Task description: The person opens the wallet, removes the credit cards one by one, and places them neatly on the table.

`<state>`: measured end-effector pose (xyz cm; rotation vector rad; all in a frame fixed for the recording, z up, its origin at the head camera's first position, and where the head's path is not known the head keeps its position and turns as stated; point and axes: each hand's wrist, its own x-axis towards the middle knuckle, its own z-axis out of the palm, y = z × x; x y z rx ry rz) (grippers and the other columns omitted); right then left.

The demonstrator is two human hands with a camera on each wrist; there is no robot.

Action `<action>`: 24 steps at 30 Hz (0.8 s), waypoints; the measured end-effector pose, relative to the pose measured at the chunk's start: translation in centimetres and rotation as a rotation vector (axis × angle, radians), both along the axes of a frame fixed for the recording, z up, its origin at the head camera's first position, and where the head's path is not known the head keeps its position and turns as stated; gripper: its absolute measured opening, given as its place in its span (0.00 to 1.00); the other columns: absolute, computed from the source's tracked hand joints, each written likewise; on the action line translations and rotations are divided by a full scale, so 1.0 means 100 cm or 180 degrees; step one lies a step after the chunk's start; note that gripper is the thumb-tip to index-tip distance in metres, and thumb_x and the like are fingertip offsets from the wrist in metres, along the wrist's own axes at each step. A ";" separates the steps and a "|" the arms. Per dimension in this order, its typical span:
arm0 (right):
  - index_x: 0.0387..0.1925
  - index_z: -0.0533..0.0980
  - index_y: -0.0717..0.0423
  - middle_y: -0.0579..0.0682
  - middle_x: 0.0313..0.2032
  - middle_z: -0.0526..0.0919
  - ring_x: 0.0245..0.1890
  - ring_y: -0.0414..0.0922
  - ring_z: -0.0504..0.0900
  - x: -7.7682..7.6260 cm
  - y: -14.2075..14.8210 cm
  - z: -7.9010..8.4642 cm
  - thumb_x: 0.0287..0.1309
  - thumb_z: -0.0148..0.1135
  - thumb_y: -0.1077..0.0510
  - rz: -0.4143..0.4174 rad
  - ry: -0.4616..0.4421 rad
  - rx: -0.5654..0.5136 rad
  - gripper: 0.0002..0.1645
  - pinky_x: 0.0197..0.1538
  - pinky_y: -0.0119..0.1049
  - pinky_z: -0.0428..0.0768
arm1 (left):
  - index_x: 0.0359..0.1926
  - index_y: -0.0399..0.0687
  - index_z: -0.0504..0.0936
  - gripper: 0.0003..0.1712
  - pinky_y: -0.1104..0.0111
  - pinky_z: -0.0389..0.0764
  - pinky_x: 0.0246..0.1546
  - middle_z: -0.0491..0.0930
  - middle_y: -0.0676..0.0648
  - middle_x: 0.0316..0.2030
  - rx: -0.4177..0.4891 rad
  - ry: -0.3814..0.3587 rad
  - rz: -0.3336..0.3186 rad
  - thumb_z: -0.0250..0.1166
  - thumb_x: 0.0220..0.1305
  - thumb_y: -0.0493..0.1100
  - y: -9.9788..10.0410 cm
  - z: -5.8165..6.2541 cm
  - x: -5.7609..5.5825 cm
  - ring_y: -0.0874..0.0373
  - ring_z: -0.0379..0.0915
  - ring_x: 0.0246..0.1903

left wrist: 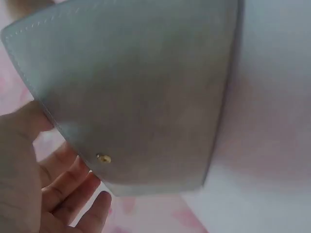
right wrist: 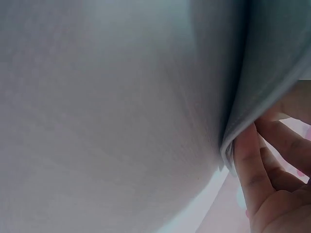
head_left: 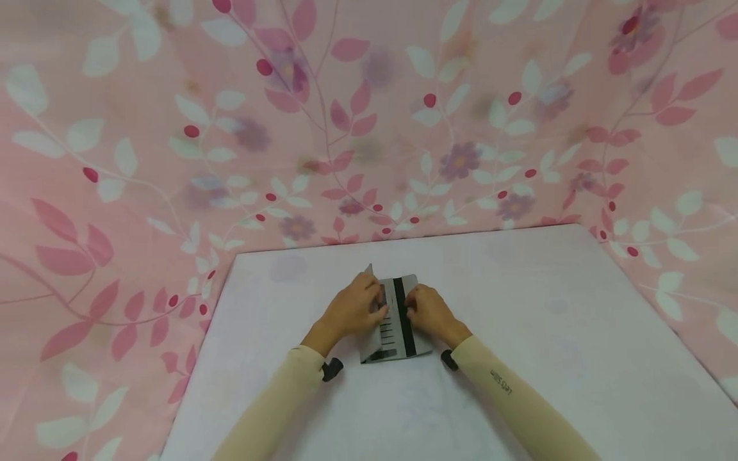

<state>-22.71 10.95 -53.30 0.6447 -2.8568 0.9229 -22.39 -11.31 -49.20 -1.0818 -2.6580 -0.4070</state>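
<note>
A grey wallet point(head_left: 406, 326) lies open on the white table, its left flap raised. Inside, card slots point(head_left: 387, 331) run beside a black vertical band. My left hand point(head_left: 354, 304) holds the raised flap at its upper part. The left wrist view shows the flap's smooth outer face point(left wrist: 136, 97), with stitched edges and a small gold stud point(left wrist: 103, 158); thumb and fingers grip one edge. At the wallet's right side my right hand point(head_left: 432, 314) pinches the edge with curled fingers. In the right wrist view, fingers point(right wrist: 252, 165) hold the wallet's stitched border point(right wrist: 277, 92).
The white table point(head_left: 519, 288) spreads out around both hands. Pink cloth with leaves and flowers point(head_left: 357, 160) hangs behind the table and along its sides. Beige sleeves point(head_left: 513, 390) cover both forearms, and a small black device point(head_left: 332, 369) sits at each wrist.
</note>
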 end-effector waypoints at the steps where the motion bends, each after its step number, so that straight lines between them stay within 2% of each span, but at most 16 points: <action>1: 0.32 0.83 0.63 0.53 0.35 0.80 0.35 0.47 0.77 0.000 0.000 0.000 0.46 0.66 0.70 -0.0025 -0.0011 -0.0018 0.08 0.40 0.41 0.79 | 0.33 0.48 0.79 0.09 0.68 0.78 0.42 0.71 0.51 0.42 0.0089 0.0035 0.0043 0.66 0.60 0.48 -0.007 0.003 0.000 0.59 0.67 0.45; 5: 0.31 0.83 0.62 0.52 0.35 0.81 0.36 0.47 0.78 -0.001 -0.001 0.002 0.46 0.66 0.70 -0.0085 -0.0082 -0.0091 0.07 0.41 0.40 0.79 | 0.36 0.44 0.82 0.08 0.64 0.76 0.50 0.73 0.49 0.44 0.0442 0.0127 0.0199 0.69 0.54 0.39 -0.043 0.003 0.006 0.55 0.68 0.49; 8: 0.30 0.83 0.62 0.52 0.35 0.81 0.36 0.46 0.78 -0.001 -0.001 0.003 0.47 0.66 0.70 -0.0105 -0.0148 -0.0134 0.06 0.40 0.40 0.79 | 0.40 0.41 0.82 0.13 0.61 0.77 0.50 0.74 0.47 0.45 0.0621 0.0061 0.0419 0.71 0.51 0.35 -0.070 -0.008 0.014 0.53 0.70 0.50; 10: 0.30 0.83 0.62 0.52 0.35 0.81 0.36 0.46 0.78 -0.002 -0.001 0.004 0.48 0.67 0.70 -0.0116 -0.0161 -0.0139 0.05 0.41 0.41 0.79 | 0.43 0.40 0.82 0.16 0.60 0.77 0.50 0.74 0.46 0.46 0.0652 -0.0160 0.0602 0.72 0.50 0.34 -0.085 -0.019 0.019 0.52 0.71 0.50; 13: 0.30 0.83 0.63 0.52 0.35 0.81 0.36 0.46 0.78 -0.002 -0.003 0.004 0.49 0.67 0.69 -0.0129 -0.0181 -0.0125 0.03 0.40 0.41 0.79 | 0.47 0.38 0.81 0.19 0.61 0.78 0.50 0.73 0.46 0.48 0.0703 -0.0686 0.0812 0.73 0.52 0.34 -0.101 -0.036 0.025 0.53 0.73 0.49; 15: 0.29 0.83 0.63 0.52 0.35 0.81 0.35 0.46 0.78 -0.003 -0.004 0.004 0.50 0.67 0.68 -0.0120 -0.0214 -0.0122 0.02 0.39 0.40 0.79 | 0.49 0.37 0.80 0.20 0.61 0.78 0.50 0.74 0.44 0.49 0.0847 -0.0986 0.0896 0.72 0.54 0.34 -0.106 -0.042 0.026 0.51 0.74 0.49; 18: 0.30 0.83 0.62 0.51 0.33 0.81 0.33 0.44 0.77 -0.006 -0.002 0.009 0.53 0.67 0.66 -0.0113 -0.0322 -0.0135 0.02 0.38 0.38 0.79 | 0.53 0.35 0.78 0.22 0.63 0.78 0.53 0.74 0.42 0.50 0.1152 -0.1283 0.0991 0.70 0.56 0.30 -0.103 -0.045 0.021 0.50 0.74 0.53; 20: 0.29 0.83 0.62 0.50 0.31 0.81 0.32 0.44 0.77 -0.009 -0.002 0.014 0.53 0.67 0.66 -0.0113 -0.0341 -0.0200 0.02 0.36 0.37 0.78 | 0.55 0.33 0.76 0.24 0.64 0.77 0.54 0.73 0.40 0.51 0.1333 -0.1378 0.1025 0.68 0.56 0.27 -0.099 -0.046 0.017 0.48 0.72 0.55; 24: 0.30 0.84 0.60 0.48 0.29 0.82 0.30 0.42 0.78 -0.013 -0.010 0.022 0.52 0.66 0.67 -0.0060 -0.0332 -0.0416 0.03 0.35 0.36 0.79 | 0.58 0.33 0.73 0.30 0.67 0.76 0.53 0.72 0.39 0.52 0.1624 -0.1402 0.1090 0.67 0.53 0.23 -0.095 -0.052 0.011 0.46 0.70 0.58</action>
